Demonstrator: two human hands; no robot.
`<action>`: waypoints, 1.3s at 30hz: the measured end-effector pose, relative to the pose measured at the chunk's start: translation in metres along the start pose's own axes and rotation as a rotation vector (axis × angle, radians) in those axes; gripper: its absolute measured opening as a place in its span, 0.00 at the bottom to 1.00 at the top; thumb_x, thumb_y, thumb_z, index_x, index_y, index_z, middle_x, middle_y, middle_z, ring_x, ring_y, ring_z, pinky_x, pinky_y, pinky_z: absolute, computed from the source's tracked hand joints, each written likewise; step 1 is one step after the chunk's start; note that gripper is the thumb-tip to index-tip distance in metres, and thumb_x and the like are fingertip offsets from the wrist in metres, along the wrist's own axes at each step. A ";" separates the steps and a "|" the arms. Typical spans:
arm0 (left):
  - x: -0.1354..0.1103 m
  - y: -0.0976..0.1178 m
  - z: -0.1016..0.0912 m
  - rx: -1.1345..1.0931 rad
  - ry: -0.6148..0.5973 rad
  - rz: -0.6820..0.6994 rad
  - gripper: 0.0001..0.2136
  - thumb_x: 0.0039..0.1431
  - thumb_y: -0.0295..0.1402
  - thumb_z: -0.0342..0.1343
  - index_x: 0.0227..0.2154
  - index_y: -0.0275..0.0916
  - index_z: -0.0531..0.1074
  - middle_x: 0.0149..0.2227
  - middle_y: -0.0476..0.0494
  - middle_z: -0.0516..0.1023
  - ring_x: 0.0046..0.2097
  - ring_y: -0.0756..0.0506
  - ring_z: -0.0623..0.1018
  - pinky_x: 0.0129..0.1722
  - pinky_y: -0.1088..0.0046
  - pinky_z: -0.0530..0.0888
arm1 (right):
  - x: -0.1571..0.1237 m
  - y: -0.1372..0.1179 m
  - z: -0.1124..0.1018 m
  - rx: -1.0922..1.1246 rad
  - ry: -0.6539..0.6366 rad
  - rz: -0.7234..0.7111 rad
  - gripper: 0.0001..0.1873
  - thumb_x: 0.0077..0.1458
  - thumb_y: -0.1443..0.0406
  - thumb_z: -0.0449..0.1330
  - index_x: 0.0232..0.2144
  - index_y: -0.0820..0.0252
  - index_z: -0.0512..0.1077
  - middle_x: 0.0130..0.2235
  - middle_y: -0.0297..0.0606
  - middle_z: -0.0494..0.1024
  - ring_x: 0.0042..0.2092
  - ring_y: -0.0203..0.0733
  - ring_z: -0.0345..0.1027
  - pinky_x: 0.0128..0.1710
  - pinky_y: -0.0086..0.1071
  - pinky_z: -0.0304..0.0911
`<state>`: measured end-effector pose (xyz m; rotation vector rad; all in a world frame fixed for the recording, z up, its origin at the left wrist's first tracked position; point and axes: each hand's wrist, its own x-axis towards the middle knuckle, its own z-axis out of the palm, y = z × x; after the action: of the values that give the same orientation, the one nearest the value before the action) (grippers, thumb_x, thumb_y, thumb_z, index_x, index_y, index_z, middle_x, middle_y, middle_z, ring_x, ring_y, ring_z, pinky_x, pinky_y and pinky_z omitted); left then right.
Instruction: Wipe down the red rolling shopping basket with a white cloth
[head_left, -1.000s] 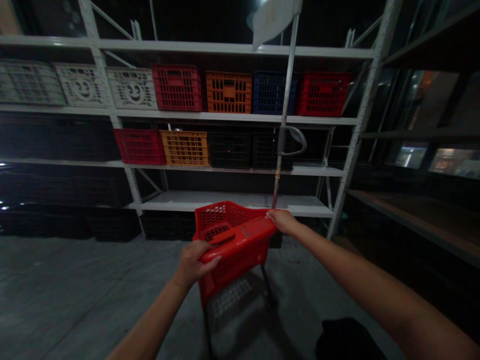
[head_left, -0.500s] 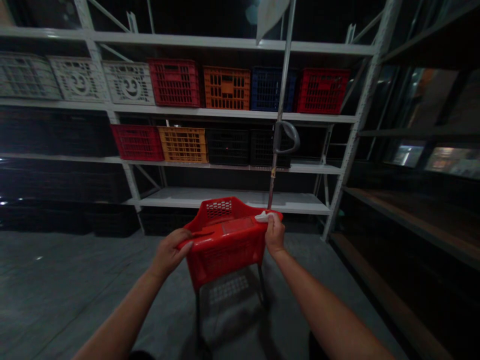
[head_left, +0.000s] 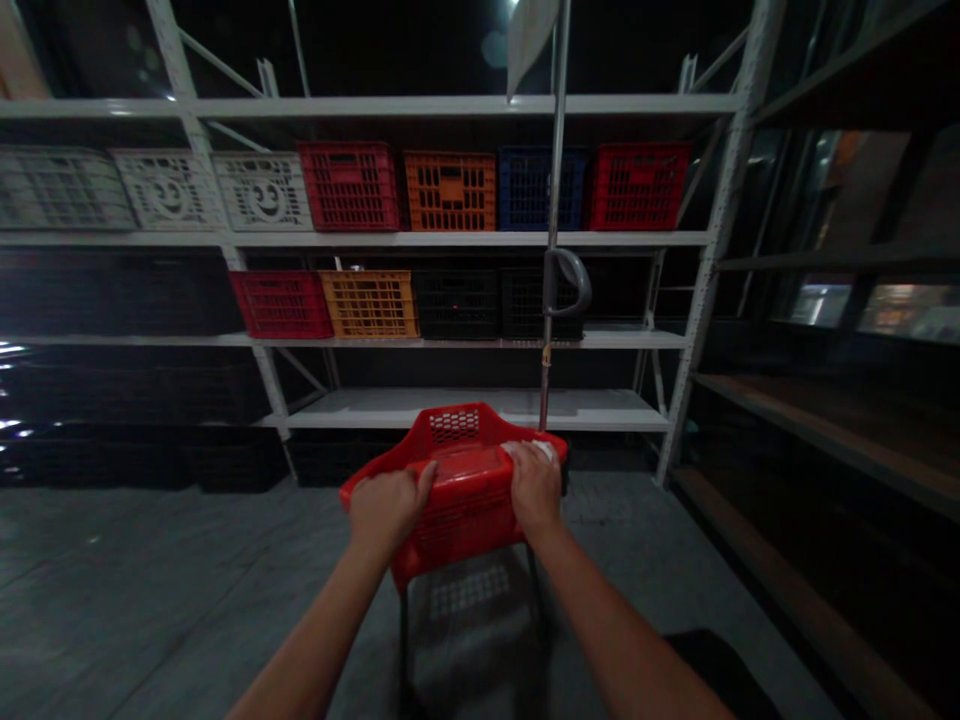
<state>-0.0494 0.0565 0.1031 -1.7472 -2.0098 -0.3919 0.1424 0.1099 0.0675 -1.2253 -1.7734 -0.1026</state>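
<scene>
A small red plastic shopping cart [head_left: 465, 500] stands before me on dark legs, its perforated basket wall at the far side. My left hand [head_left: 390, 508] is closed over the left part of its handle, thumb along the top. My right hand [head_left: 536, 485] is wrapped over the right part, with a crumpled white cloth [head_left: 546, 450] under its fingers against the red plastic. Most of the cloth is hidden, and whether it is cloth or tissue is hard to tell. A metal pole [head_left: 556, 180] with a grey loop handle [head_left: 570, 282] rises beside the cart's right corner.
White metal shelving [head_left: 465, 240] runs across the back, bearing red, orange, blue, white and black crates, such as an orange crate [head_left: 450, 190]. Dark shelves [head_left: 825, 420] line the right. Dark crates [head_left: 225, 460] stand at the lower left on the grey floor [head_left: 187, 580].
My left hand has slid rightward along the cart handle. My right hand has shifted from pinching the cloth at the corner to lying over the handle and cloth. The view tilts slightly upward.
</scene>
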 end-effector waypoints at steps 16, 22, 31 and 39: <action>0.008 -0.013 0.007 -0.043 0.005 -0.092 0.31 0.60 0.42 0.26 0.29 0.31 0.75 0.27 0.31 0.77 0.31 0.36 0.77 0.29 0.64 0.67 | -0.004 -0.014 0.004 -0.035 -0.195 -0.536 0.21 0.57 0.69 0.47 0.53 0.62 0.64 0.53 0.44 0.68 0.56 0.44 0.58 0.55 0.41 0.56; 0.005 -0.002 0.008 -0.020 0.039 -0.060 0.31 0.60 0.41 0.27 0.29 0.29 0.75 0.26 0.30 0.77 0.30 0.36 0.77 0.28 0.63 0.67 | -0.025 0.071 -0.021 -0.016 -0.048 -0.730 0.18 0.58 0.69 0.46 0.49 0.58 0.67 0.54 0.44 0.67 0.59 0.43 0.52 0.54 0.45 0.57; 0.011 0.002 0.004 -0.032 -0.053 -0.014 0.29 0.60 0.41 0.28 0.30 0.32 0.74 0.29 0.33 0.78 0.32 0.39 0.77 0.30 0.67 0.68 | -0.014 -0.007 0.018 -0.038 -0.163 -1.159 0.13 0.60 0.68 0.48 0.41 0.58 0.70 0.56 0.37 0.65 0.61 0.38 0.46 0.57 0.40 0.53; 0.012 -0.009 0.006 -0.030 -0.067 -0.021 0.30 0.60 0.42 0.26 0.32 0.32 0.74 0.29 0.33 0.78 0.34 0.38 0.77 0.31 0.65 0.69 | -0.008 0.083 -0.044 -0.078 -0.104 -0.903 0.14 0.59 0.70 0.47 0.44 0.60 0.69 0.55 0.45 0.65 0.60 0.41 0.50 0.56 0.44 0.51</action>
<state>-0.0604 0.0679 0.1049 -1.7808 -2.0804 -0.3766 0.2349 0.1225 0.0518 -0.3972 -2.3068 -0.6361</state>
